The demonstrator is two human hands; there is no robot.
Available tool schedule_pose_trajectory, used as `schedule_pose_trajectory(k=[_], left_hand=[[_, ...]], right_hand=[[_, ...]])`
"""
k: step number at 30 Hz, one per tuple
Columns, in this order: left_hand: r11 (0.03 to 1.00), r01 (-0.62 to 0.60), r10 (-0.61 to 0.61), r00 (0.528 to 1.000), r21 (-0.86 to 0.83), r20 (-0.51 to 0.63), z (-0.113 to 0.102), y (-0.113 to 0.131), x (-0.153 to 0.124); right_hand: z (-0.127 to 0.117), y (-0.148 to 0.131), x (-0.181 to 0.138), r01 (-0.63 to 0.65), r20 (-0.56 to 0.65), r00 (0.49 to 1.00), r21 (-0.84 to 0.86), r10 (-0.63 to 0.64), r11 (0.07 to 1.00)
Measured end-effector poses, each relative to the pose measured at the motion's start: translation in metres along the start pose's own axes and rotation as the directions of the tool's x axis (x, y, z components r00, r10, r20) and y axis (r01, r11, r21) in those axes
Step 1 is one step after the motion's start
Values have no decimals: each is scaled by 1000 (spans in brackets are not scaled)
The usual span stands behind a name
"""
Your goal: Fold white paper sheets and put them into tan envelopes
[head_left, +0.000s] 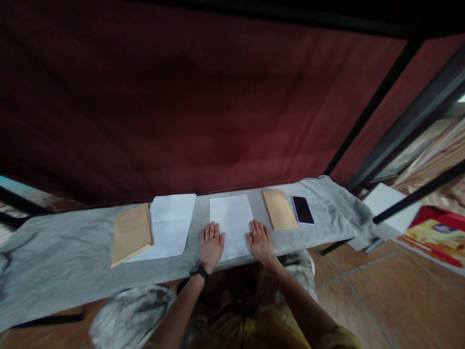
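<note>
A white sheet of paper (232, 223) lies on the grey cloth in front of me. My left hand (211, 246) rests flat by its left edge, fingers stretched out, with a dark watch on the wrist. At the right edge of the sheet, my right hand (260, 242) also lies flat with fingers extended. Neither hand grips anything. Right of my right hand is a brown paper envelope or booklet (279, 209). Farther left, another white sheet (171, 225) is partly under a second brown envelope or booklet (131, 232).
A phone (302, 210) with a dark screen lies to the right on the long, narrow cloth-covered surface (72, 257). Behind it rises a dark red panel (203, 111). A red and yellow box (438, 235) stands at far right, above the tiled floor (407, 295).
</note>
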State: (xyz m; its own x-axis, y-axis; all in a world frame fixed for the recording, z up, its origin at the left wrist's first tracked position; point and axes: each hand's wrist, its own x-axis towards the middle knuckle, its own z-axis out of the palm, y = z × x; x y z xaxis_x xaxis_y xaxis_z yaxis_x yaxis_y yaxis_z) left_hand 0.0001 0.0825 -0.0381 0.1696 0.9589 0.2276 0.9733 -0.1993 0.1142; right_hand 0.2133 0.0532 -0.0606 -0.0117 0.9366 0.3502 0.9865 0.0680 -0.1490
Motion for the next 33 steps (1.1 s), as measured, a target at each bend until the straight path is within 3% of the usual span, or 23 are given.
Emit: schedule_pose_trajectory(k=[5, 8, 15, 19, 27, 33], left_hand=[[976, -205, 207, 978, -73, 20, -4, 35, -35], [977, -198, 200, 979, -73, 26, -7, 40, -46], [993, -113, 113, 994, -20, -7, -16, 0, -65], [988, -149, 149, 989, -44, 7, -21, -18, -73], [972, -229, 233, 967, -46, 102, -32, -24, -74], [955, -293, 297, 925, -52, 236, -44, -24, -66]], right_hand=[[0, 1, -1, 10, -31, 999, 31, -9, 999], [0, 1, -1, 10, -24, 1000, 49, -9, 999], [-1, -1, -1, -37, -22, 999, 75, 39, 997], [-3, -2, -2, -35, -32, 999, 69, 37, 997], [-8, 10, -16, 60, -80, 995, 109, -51, 992], [-17, 27, -32, 161, -39, 987, 158, -157, 974]])
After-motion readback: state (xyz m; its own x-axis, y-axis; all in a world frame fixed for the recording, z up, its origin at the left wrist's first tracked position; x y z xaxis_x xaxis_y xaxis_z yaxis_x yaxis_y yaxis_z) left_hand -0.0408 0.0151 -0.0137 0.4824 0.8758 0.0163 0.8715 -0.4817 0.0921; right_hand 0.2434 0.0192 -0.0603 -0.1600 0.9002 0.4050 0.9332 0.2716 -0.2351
